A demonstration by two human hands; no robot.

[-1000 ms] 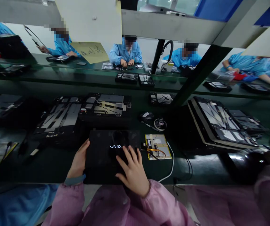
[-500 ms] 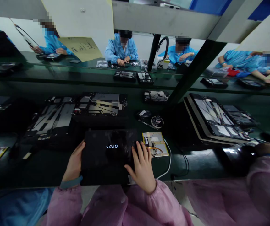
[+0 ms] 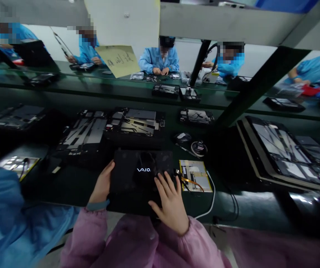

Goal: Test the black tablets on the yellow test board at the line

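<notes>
A dark tablet-like screen [image 3: 129, 175] with a lit white VAIO logo lies in front of me, at the near side of the dark green bench. My left hand [image 3: 101, 187] grips its left edge; part of the fingers is hidden behind it. My right hand [image 3: 171, 203] is open, fingers spread, over the lower right part of the screen. Just to the right is a flat yellow-edged battery-like panel [image 3: 196, 175] with an orange ribbon cable [image 3: 192, 181]. A white cable [image 3: 214, 197] curves along its right side.
Opened device housings [image 3: 137, 121] lie behind the screen, and a tall stack of panels [image 3: 279, 137] stands at right. A mouse [image 3: 182, 138] and a coiled cable [image 3: 199, 148] sit between. A slanted dark post [image 3: 260, 85] rises there. A blue-sleeved co-worker [image 3: 3, 219] is close at left.
The view has turned left, so the bench things appear farther right. My right hand has shifted inward over the screen from its right edge. My left hand keeps its hold.
</notes>
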